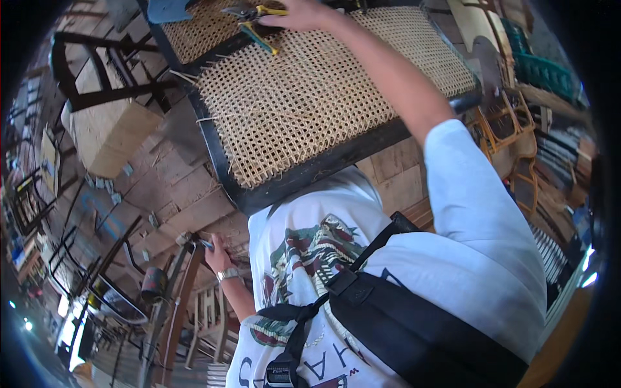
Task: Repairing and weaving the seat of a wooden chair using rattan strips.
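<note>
A woven cane seat panel [304,97] in a black frame [310,169] lies in front of me, with loose cane ends sticking out along its left and near edges. My right hand [303,14] reaches across it to the far edge and grips cutters [257,21] with yellow and teal handles, which rest on the weave. My left hand [217,253], with a metal band on the wrist, is low at my left side. It is closed around a small blue-tipped object [206,244] next to a wooden post [184,291].
A pale wooden box [107,129] and black chair frames [77,71] stand at the left on worn planks [181,194]. Wooden chair frames [511,129] and a green crate [543,74] crowd the right. Metal frames and a round dark seat [116,304] sit at lower left.
</note>
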Demonstrator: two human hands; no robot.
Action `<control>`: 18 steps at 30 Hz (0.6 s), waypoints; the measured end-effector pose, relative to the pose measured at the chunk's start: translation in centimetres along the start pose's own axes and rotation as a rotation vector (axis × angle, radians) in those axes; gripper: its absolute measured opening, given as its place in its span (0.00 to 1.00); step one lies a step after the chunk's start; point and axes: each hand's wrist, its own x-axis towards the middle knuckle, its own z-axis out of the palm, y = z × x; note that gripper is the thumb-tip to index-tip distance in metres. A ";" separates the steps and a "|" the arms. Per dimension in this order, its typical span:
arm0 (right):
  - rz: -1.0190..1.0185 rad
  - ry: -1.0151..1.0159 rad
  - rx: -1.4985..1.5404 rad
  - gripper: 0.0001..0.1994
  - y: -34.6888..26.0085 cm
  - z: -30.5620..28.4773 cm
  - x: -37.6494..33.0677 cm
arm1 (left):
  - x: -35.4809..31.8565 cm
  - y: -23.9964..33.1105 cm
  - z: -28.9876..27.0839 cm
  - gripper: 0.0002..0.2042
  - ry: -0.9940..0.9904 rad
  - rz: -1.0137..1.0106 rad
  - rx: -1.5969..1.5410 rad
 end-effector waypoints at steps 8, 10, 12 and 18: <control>-0.161 0.104 -0.101 0.25 2.2 1.4 -7.2 | -0.7 18.8 9.2 0.13 -0.091 0.749 0.131; -0.081 0.103 0.005 0.25 1.6 2.7 -9.4 | 0.2 22.3 13.3 0.15 -0.122 1.291 0.347; -0.095 0.057 0.118 0.24 1.0 3.9 -11.5 | 1.0 24.7 16.7 0.18 -0.349 1.350 0.518; -0.279 0.091 0.004 0.19 -0.9 6.1 -15.3 | 1.2 28.9 19.8 0.17 -0.562 1.356 0.882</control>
